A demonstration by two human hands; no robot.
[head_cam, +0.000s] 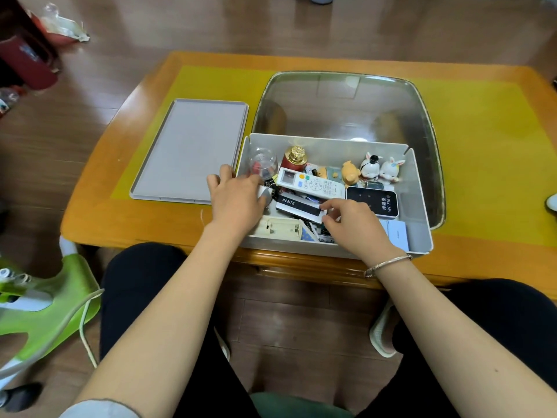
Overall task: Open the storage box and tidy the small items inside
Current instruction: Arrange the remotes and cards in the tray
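Storage box [420, 206] sits open at 6 o'clock on the table [99, 212], lid [190, 149] off at its 9 o'clock. Left hand [238, 200] curls over small things; right hand [352, 221] pinches the black-and-white card box [301, 206]. Sorting has started, I think; next, lift it out.

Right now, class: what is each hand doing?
Left hand: reaching into the storage box, grip unclear.
Right hand: pinching the black-and-white card.
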